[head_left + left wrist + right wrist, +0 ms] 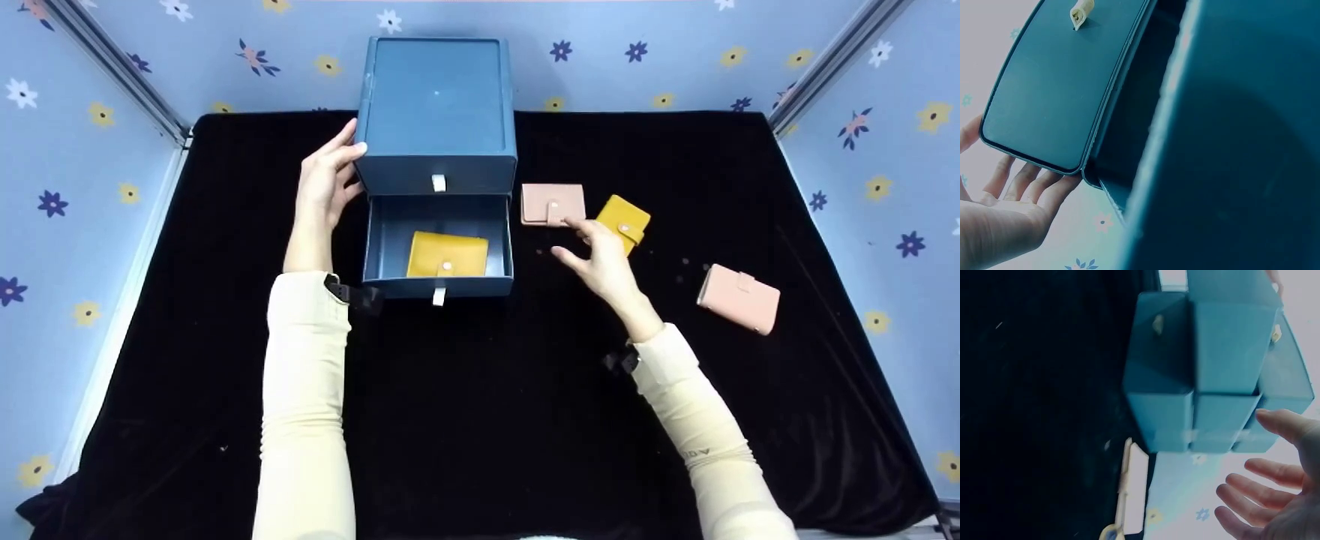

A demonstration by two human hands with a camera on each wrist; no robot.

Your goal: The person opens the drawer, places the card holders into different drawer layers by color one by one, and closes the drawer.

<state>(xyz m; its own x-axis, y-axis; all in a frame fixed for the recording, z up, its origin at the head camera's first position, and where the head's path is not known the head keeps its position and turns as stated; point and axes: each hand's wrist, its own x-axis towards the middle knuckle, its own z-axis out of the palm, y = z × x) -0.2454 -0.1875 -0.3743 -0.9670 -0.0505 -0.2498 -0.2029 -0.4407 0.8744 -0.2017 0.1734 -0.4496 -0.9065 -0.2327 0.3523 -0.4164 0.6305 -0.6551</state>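
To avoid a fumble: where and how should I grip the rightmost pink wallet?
Probably by its long edges, the right hand coming from above: thumb on the near edge of the pink wallet, fingers over the far one, beside the strap. It lies flat with nothing against those edges, so both look reachable.

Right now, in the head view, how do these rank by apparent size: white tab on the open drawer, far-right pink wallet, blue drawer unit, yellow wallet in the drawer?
Largest to smallest:
1. Blue drawer unit
2. Yellow wallet in the drawer and far-right pink wallet: too alike to rank
3. White tab
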